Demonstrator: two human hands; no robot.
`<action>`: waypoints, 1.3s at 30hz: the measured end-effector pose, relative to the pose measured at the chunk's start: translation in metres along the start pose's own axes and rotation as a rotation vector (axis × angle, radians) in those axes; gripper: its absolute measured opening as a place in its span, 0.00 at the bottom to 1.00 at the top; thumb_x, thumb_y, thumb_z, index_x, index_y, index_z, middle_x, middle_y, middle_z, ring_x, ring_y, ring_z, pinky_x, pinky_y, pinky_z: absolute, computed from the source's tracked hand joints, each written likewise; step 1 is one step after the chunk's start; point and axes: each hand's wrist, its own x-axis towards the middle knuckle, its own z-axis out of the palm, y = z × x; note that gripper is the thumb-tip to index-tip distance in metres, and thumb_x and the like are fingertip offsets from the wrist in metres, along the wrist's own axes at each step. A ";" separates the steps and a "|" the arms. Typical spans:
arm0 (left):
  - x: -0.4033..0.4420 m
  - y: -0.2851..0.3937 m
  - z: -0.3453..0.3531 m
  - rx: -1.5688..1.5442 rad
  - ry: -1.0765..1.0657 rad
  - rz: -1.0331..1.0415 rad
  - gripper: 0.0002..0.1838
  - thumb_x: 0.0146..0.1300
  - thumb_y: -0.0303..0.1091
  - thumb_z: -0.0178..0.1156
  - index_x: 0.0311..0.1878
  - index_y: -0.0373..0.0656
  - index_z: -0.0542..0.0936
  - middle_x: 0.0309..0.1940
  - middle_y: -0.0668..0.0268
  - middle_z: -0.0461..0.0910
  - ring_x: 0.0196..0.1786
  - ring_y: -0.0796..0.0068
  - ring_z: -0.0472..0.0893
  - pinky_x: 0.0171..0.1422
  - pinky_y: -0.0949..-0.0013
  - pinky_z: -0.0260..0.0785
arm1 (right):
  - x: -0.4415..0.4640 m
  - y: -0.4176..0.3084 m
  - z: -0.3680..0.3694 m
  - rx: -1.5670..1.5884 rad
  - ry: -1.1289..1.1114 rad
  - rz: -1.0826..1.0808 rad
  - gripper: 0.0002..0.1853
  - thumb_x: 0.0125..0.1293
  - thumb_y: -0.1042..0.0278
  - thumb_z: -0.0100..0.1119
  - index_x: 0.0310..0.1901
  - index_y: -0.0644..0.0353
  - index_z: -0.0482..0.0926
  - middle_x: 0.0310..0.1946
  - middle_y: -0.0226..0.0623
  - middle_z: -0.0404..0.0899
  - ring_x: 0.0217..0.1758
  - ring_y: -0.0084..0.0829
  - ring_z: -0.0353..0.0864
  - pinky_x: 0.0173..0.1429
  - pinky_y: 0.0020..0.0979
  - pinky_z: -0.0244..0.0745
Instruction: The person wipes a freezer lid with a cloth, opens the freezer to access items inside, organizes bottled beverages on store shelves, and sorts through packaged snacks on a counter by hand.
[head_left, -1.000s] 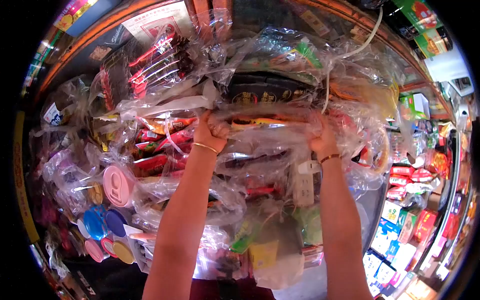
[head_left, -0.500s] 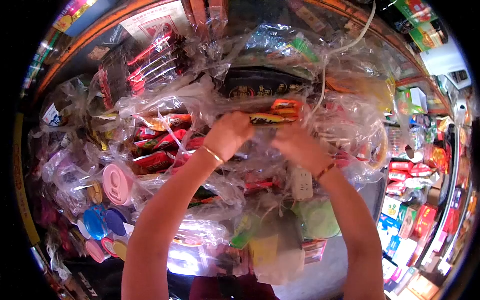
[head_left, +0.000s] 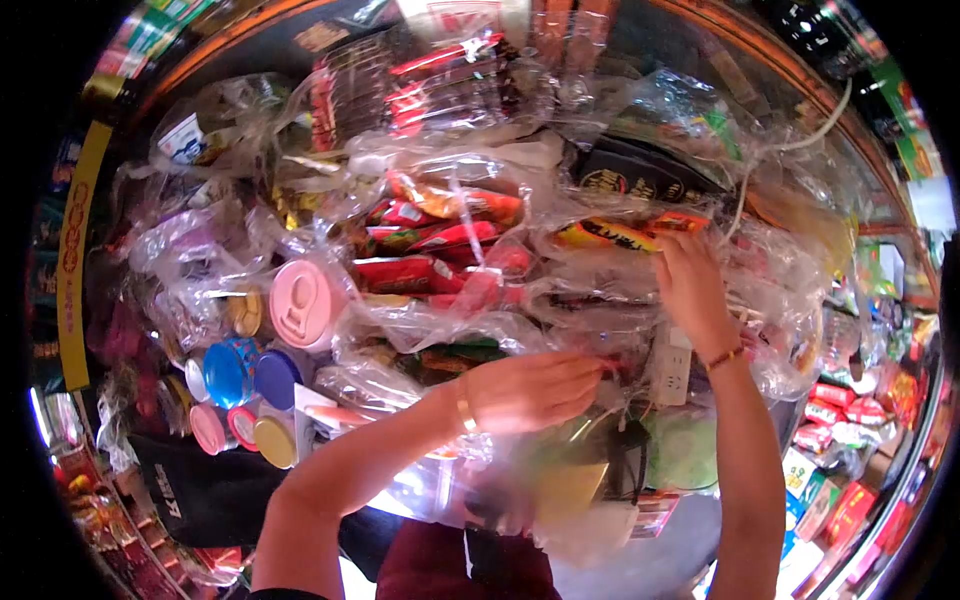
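Observation:
My left hand, with a gold bangle at its wrist, is in front of the lower plastic bags. Its fingers are pressed together around a small red item at the fingertips, too small to name. Higher up and to the right, my right hand has its fingertips at an orange and yellow packet in an opened clear bag. Whether the fingers grip the packet cannot be made out. Red snack packets stand in a clear bag to the left, and a black package lies above.
Jars with a pink lid and a blue lid stand at the left. A white power strip hangs below my right hand. A white cable runs at the upper right. A dark bag is at the lower left.
My left hand has come down from the orange and yellow packet to the lower bags. My right hand has risen to the packet's right end. The view has shifted, moving the goods rightward.

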 end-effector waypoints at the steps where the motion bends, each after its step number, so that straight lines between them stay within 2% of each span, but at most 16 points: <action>1: -0.025 0.004 -0.006 0.036 0.072 -0.018 0.16 0.50 0.30 0.58 0.45 0.38 0.78 0.48 0.58 0.77 0.55 0.59 0.76 0.61 0.61 0.70 | 0.003 -0.019 -0.009 0.004 0.000 -0.011 0.10 0.63 0.68 0.53 0.42 0.64 0.75 0.40 0.39 0.77 0.44 0.42 0.76 0.49 0.40 0.73; 3: -0.077 0.005 -0.030 0.033 0.109 -0.157 0.19 0.50 0.32 0.56 0.48 0.40 0.79 0.47 0.61 0.78 0.51 0.67 0.79 0.56 0.65 0.73 | 0.007 -0.051 -0.022 0.399 0.044 -0.081 0.08 0.60 0.72 0.55 0.41 0.62 0.74 0.40 0.40 0.76 0.44 0.41 0.76 0.47 0.37 0.74; 7: -0.106 -0.016 -0.099 0.247 0.310 -0.506 0.18 0.51 0.36 0.62 0.44 0.38 0.76 0.40 0.58 0.78 0.39 0.56 0.79 0.49 0.60 0.72 | 0.031 -0.117 -0.034 0.546 0.129 -0.125 0.19 0.49 0.81 0.56 0.45 0.59 0.71 0.43 0.39 0.73 0.45 0.40 0.76 0.46 0.36 0.75; 11: -0.121 -0.033 -0.108 0.287 0.097 -0.471 0.22 0.52 0.46 0.64 0.43 0.38 0.75 0.36 0.58 0.77 0.41 0.57 0.77 0.50 0.58 0.68 | 0.061 -0.167 -0.032 0.466 0.055 -0.318 0.14 0.46 0.75 0.61 0.37 0.60 0.75 0.40 0.37 0.75 0.47 0.38 0.75 0.59 0.42 0.66; 13: -0.123 -0.028 -0.105 0.127 -0.226 -0.438 0.28 0.51 0.50 0.63 0.48 0.39 0.74 0.35 0.61 0.77 0.43 0.60 0.76 0.54 0.57 0.66 | 0.070 -0.174 -0.030 0.388 0.066 -0.420 0.11 0.46 0.72 0.62 0.35 0.60 0.77 0.39 0.36 0.76 0.48 0.36 0.75 0.65 0.45 0.61; 16: -0.140 -0.035 -0.108 0.183 -0.156 -0.501 0.24 0.50 0.51 0.64 0.41 0.42 0.76 0.31 0.63 0.76 0.40 0.62 0.76 0.53 0.59 0.66 | 0.075 -0.155 -0.029 0.105 -0.202 -0.444 0.11 0.51 0.60 0.66 0.34 0.55 0.79 0.33 0.29 0.78 0.49 0.26 0.74 0.72 0.51 0.49; 20: -0.168 -0.062 -0.115 0.277 -0.209 -0.523 0.18 0.52 0.48 0.63 0.37 0.45 0.75 0.29 0.63 0.76 0.37 0.61 0.76 0.46 0.59 0.67 | 0.081 -0.133 -0.045 0.030 -0.263 -0.457 0.10 0.55 0.59 0.63 0.30 0.57 0.80 0.26 0.34 0.76 0.40 0.33 0.76 0.62 0.43 0.63; 22: -0.166 -0.063 -0.114 0.263 -0.266 -0.539 0.15 0.53 0.43 0.62 0.38 0.45 0.74 0.26 0.64 0.75 0.35 0.63 0.76 0.43 0.61 0.67 | 0.090 -0.136 -0.050 0.281 -0.301 -0.219 0.15 0.58 0.54 0.61 0.32 0.59 0.80 0.27 0.39 0.77 0.35 0.41 0.77 0.48 0.39 0.72; 25: -0.156 -0.059 -0.098 0.205 -0.136 -0.403 0.12 0.54 0.40 0.61 0.37 0.45 0.74 0.25 0.65 0.75 0.34 0.64 0.76 0.42 0.62 0.67 | 0.110 -0.167 -0.030 0.210 -0.065 0.009 0.22 0.59 0.48 0.58 0.31 0.63 0.79 0.28 0.44 0.79 0.35 0.44 0.79 0.40 0.41 0.74; 27: -0.149 -0.052 -0.094 0.167 -0.096 -0.364 0.10 0.54 0.36 0.60 0.38 0.46 0.74 0.26 0.66 0.74 0.35 0.65 0.76 0.43 0.63 0.67 | 0.122 -0.179 0.002 0.224 -0.255 0.146 0.25 0.60 0.42 0.54 0.33 0.63 0.78 0.28 0.47 0.79 0.31 0.47 0.80 0.36 0.45 0.73; 29: -0.146 -0.047 -0.089 0.197 -0.122 -0.340 0.10 0.52 0.34 0.60 0.39 0.46 0.74 0.28 0.67 0.74 0.36 0.66 0.76 0.44 0.63 0.67 | 0.135 -0.178 0.022 0.504 -0.348 0.238 0.21 0.64 0.48 0.53 0.35 0.63 0.77 0.26 0.40 0.79 0.29 0.41 0.78 0.34 0.39 0.71; 31: -0.147 -0.044 -0.090 0.192 -0.127 -0.326 0.11 0.51 0.33 0.59 0.39 0.47 0.75 0.29 0.68 0.74 0.36 0.66 0.76 0.44 0.63 0.67 | 0.141 -0.169 0.021 0.966 0.072 0.434 0.14 0.66 0.58 0.50 0.34 0.61 0.76 0.27 0.34 0.76 0.32 0.35 0.76 0.38 0.36 0.70; 34: -0.154 -0.042 -0.089 0.198 -0.085 -0.318 0.12 0.51 0.34 0.59 0.40 0.47 0.75 0.29 0.68 0.74 0.37 0.66 0.76 0.44 0.64 0.67 | 0.146 -0.137 -0.079 0.474 0.690 0.167 0.13 0.69 0.62 0.45 0.31 0.61 0.75 0.34 0.35 0.76 0.42 0.34 0.73 0.50 0.35 0.66; 36: -0.156 -0.041 -0.091 0.203 -0.078 -0.331 0.13 0.50 0.34 0.60 0.41 0.47 0.75 0.29 0.69 0.74 0.38 0.67 0.76 0.45 0.64 0.67 | 0.151 -0.104 -0.129 0.784 0.850 0.128 0.11 0.69 0.63 0.47 0.32 0.58 0.74 0.33 0.32 0.74 0.42 0.29 0.72 0.51 0.32 0.66; 37: -0.155 -0.039 -0.093 0.203 -0.072 -0.331 0.13 0.50 0.34 0.60 0.41 0.47 0.75 0.29 0.69 0.74 0.38 0.67 0.76 0.45 0.64 0.67 | 0.154 -0.102 -0.153 1.553 0.818 0.287 0.10 0.69 0.63 0.47 0.32 0.56 0.75 0.32 0.30 0.73 0.40 0.26 0.72 0.50 0.31 0.66; 39: -0.151 -0.035 -0.098 0.240 -0.118 -0.341 0.13 0.52 0.36 0.61 0.41 0.47 0.75 0.28 0.69 0.74 0.38 0.68 0.76 0.44 0.63 0.68 | 0.136 -0.068 -0.166 1.539 0.644 0.295 0.10 0.70 0.62 0.46 0.33 0.54 0.75 0.28 0.28 0.72 0.34 0.23 0.70 0.43 0.29 0.67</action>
